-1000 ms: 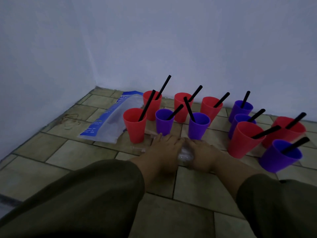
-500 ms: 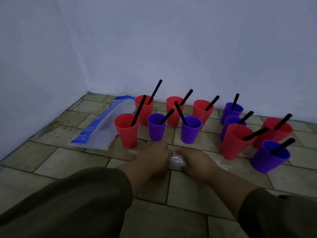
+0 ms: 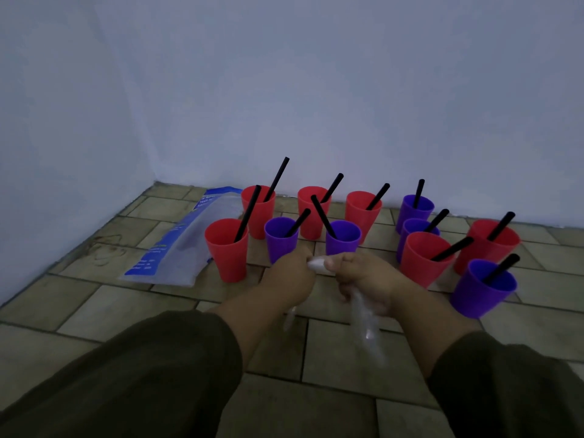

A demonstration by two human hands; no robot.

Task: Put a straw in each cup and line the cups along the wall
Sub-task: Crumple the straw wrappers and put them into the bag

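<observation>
Just beyond both hands (image 3: 328, 276), cups (image 3: 343, 237).

The floor (image 3: 335, 349) is laid with dull olive-tan tiles in staggered rows and meets pale walls at a corner on the left. Eleven cups stand on it near the far wall, six red (image 3: 228, 251) and five purple (image 3: 480, 290), each holding a black straw (image 3: 501, 269). A flat clear-and-blue plastic bag (image 3: 181, 245) lies just left of them.
</observation>
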